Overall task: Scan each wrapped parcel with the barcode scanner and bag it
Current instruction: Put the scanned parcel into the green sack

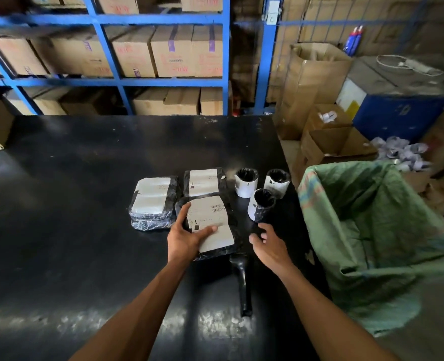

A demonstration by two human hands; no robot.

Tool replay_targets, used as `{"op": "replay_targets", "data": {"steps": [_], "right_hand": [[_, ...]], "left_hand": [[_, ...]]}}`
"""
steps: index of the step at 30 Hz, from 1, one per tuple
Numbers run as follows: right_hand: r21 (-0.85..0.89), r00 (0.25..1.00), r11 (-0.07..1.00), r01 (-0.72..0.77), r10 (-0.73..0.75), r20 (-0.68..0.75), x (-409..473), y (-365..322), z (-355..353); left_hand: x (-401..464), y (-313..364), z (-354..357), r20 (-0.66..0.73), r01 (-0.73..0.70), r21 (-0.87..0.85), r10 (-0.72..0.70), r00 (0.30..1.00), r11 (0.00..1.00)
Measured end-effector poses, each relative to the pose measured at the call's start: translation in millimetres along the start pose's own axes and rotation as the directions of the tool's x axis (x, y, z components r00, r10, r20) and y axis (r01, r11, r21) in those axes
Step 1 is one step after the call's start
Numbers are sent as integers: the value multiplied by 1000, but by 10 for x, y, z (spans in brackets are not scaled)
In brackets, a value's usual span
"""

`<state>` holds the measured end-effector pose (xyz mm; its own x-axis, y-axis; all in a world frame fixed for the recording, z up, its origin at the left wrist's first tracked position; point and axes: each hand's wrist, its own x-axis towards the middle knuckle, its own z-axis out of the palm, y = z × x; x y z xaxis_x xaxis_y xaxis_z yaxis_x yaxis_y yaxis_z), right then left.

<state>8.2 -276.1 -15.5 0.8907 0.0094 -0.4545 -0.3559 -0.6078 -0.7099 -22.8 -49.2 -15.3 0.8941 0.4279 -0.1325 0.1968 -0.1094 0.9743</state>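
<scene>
Blue steel racking (226,56) stacked with cardboard cartons (172,52) fills the wall behind your black table (72,204). Off the table's right edge an open green sack (367,217) stands with its mouth gaping, and beyond it sit open boxes (330,144) and a heap of crumpled paper (400,152).

Your left hand (187,235) grips the nearest flat parcel (210,225), thumb across its white label, near the middle of the table's right half. Your right hand (270,246) hovers just beside it, fingers loosely curled and holding nothing.

Two more flat parcels lie behind: a stacked one (152,201) to the left, another (205,182) toward the far edge. Three upright wrapped rolls (264,188) cluster by the right edge. The black scanner (243,285) lies between your forearms, its head partly under the held parcel.
</scene>
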Motion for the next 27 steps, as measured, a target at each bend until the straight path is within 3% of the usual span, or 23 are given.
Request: {"op": "replay_targets", "data": {"steps": [3,5,7,10,13,17,20,23,27], "right_hand": [[264,999,964,21,-10,-45,120,-122,-406],[349,1000,937,25,-20,-19,159,-145,-677],[361,998,931,57,-56,-13,209,-117,-919],[312,987,941,129,-90,-136,282,-46,-1302],[323,947,927,188,-84,-311,415,174,-1783],[333,920,934,126,16,-393,644,643,-2562],[321,921,944,70,63,-385,828,1044,-3009],[274,941,962,17,77,-329,1040,1489,-3218],[157,974,980,-124,151,-171,1415,2070,-3119]], "left_hand": [[-20,216,357,116,0,-63,7,993,998],[-63,358,657,186,-23,-69,36,982,997],[-100,502,1004,244,-29,-98,52,968,995],[-98,667,1582,329,-19,-156,70,942,988],[-76,860,2167,416,-77,-132,125,901,988],[-65,1059,3015,565,-139,-2,116,817,990],[-12,1012,3587,502,-150,248,6,865,957],[46,883,4011,377,-160,512,-53,925,844],[225,621,4411,207,-90,687,-76,975,721]]}}
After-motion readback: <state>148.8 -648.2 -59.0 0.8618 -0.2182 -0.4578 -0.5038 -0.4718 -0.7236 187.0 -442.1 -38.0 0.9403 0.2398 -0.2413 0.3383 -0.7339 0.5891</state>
